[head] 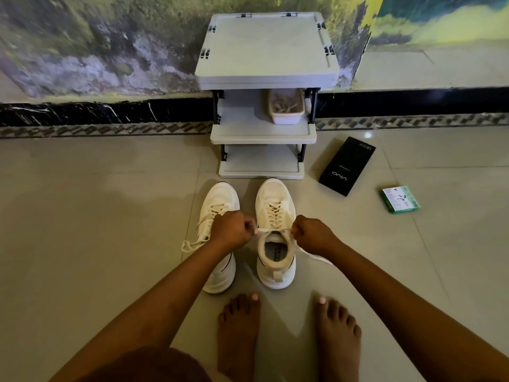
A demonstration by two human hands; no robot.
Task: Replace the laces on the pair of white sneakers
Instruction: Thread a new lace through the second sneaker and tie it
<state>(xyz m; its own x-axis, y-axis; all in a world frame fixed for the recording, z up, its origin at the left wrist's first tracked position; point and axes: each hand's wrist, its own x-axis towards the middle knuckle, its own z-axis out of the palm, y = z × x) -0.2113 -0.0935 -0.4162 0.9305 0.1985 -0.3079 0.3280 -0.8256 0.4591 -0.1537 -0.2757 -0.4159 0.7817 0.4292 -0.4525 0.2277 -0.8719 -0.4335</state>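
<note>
A: Where are the shoes?

B: Two white mesh sneakers stand side by side on the grey tiled floor, toes pointing to twelve o'clock. The right-hand white sneaker sits at the middle of the view; the left-hand white sneaker is just beside it at nine o'clock.

A: And the hands?

B: Both are curled tight on the cream flat lace of the right-hand sneaker. The left hand pinches one end at nine o'clock of the shoe's opening; the right hand pinches the other at three o'clock. The lace runs taut between them across the top eyelets. A loose tail trails to five o'clock under the right wrist.

A: The other shoe's lace?

B: A cream loop hangs off its nine o'clock side onto the floor.

A: Anything else?

B: At twelve o'clock, a grey plastic three-tier rack against the wall, with a white tub of laces on its middle shelf. At two o'clock lies a black phone box; further toward three o'clock, a small green carton. Bare feet rest at six o'clock.
</note>
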